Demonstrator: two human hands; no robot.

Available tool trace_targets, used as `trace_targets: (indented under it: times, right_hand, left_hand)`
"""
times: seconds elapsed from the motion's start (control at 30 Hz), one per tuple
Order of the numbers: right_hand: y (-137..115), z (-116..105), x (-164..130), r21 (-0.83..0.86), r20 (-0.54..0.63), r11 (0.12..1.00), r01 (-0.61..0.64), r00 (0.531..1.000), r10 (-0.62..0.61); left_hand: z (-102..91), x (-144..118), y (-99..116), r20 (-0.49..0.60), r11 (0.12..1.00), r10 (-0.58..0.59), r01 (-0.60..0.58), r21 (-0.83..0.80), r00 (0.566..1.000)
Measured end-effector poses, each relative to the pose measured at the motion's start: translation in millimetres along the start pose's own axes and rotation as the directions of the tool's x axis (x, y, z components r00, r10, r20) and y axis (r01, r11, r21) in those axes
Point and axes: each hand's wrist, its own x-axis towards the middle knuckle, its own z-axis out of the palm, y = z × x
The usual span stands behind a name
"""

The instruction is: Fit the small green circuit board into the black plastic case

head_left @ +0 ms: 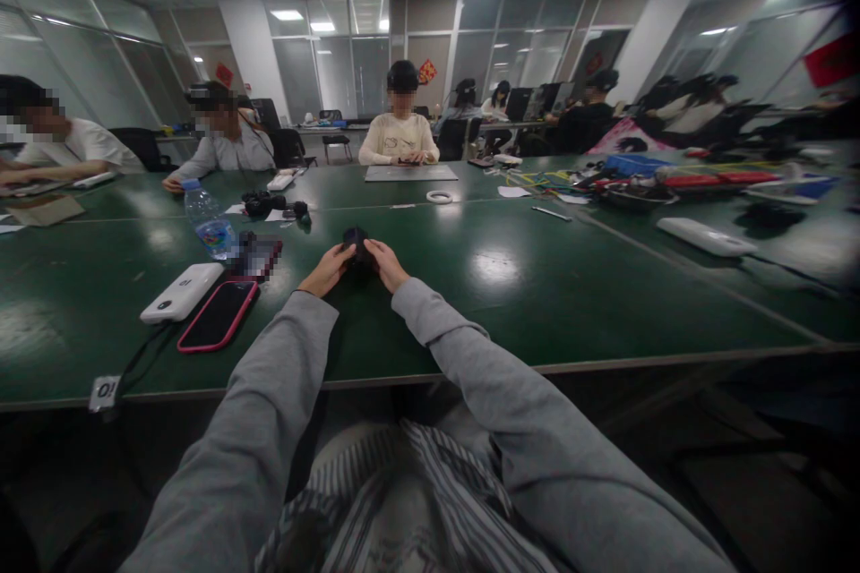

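Between my two hands is a small black object (357, 243), rounded on top, on or just above the green table (430, 304); its kind is not clear. My left hand (331, 269) grips its left side, with the thumb along the near face. From the other side my right hand (385, 263) closes on it in the same way. Grey sleeves cover both of my arms. Left of my left hand lie a phone with a pink-red rim (219, 315), a white power bank (181, 293) and a second, partly blurred phone (258, 256).
A plastic bottle (210, 222) stands behind the phones, near black gear (274, 206). A white ring-shaped roll (440, 197) lies farther back. To the right are a pen-like stick (551, 214), another white power bank (705, 237) and heaped cables. A person (401, 130) sits opposite.
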Motion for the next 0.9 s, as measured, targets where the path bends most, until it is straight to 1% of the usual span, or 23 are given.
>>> trace_targets:
  times: [0.07, 0.13, 0.23, 0.3, 0.33, 0.37, 0.43, 0.5, 0.53, 0.6, 0.67, 0.73, 0.83, 0.9]
  right_hand:
    - [-1, 1, -2, -0.055, 0.024, 0.997, 0.056, 0.998, -0.055]
    - [-3, 3, -4, -0.089, 0.084, 0.989, 0.12, 0.99, -0.113]
    - [-9, 6, -8, -0.086, 0.182, 0.983, 0.159, 0.973, -0.142]
    - [-12, 7, -9, -0.085, 0.201, 0.983, 0.161, 0.969, -0.142]
    - [-13, 7, -9, -0.1, 0.183, 0.982, 0.163, 0.973, -0.143]
    - [-13, 7, -10, -0.125, 0.14, 0.98, 0.155, 0.981, -0.138]
    - [-10, 7, -10, -0.182, 0.019, 0.978, 0.105, 0.995, -0.103]
    - [-6, 7, -10, -0.211, -0.069, 0.977, 0.035, 0.996, -0.051]
    - [-4, 7, -11, -0.213, -0.079, 0.977, 0.009, 0.997, -0.026]
    - [-1, 10, -13, -0.186, -0.028, 0.982, -0.042, 0.999, 0.037]
    - [2, 13, -16, -0.129, 0.066, 0.987, -0.095, 0.992, 0.104]
    - [2, 16, -19, -0.081, 0.153, 0.988, -0.129, 0.978, 0.14]
    - [-1, 18, -20, -0.083, 0.241, 0.983, -0.166, 0.953, 0.182]
    - [-3, 17, -20, -0.102, 0.271, 0.975, -0.198, 0.937, 0.219]
  left_hand:
    - [2.0, -2, 1, -0.012, 1.0, -0.01, 0.01, -0.009, 1.0]
    - [3.3, -4, 3, -0.023, 1.0, -0.022, 0.021, -0.017, 0.999]
    - [3.7, -5, 7, -0.104, 0.998, -0.057, 0.054, -0.029, 0.993]
    - [3.0, -5, 9, -0.169, 0.994, -0.104, 0.097, -0.053, 0.98]
    - [2.4, -5, 9, -0.183, 0.989, -0.137, 0.125, -0.074, 0.974]
    - [1.6, -4, 10, -0.177, 0.983, -0.169, 0.153, -0.099, 0.97]
    - [-0.4, -5, 11, -0.125, 0.97, -0.209, 0.19, -0.153, 0.97]
    - [-2.5, -6, 11, -0.062, 0.96, -0.21, 0.194, -0.202, 0.976]
    - [-3.5, -7, 11, -0.042, 0.958, -0.195, 0.181, -0.225, 0.98]
    - [-4.9, -8, 12, -0.025, 0.952, -0.153, 0.14, -0.273, 0.988]
    - [-4.9, -9, 12, -0.015, 0.942, -0.109, 0.098, -0.321, 0.994]
    - [-2.9, -11, 12, 0.0, 0.933, -0.075, 0.07, -0.353, 0.997]
    - [4.4, -16, 13, 0.038, 0.933, -0.068, 0.077, -0.353, 0.997]
    - [10.7, -21, 15, 0.066, 0.938, -0.111, 0.126, -0.322, 0.992]
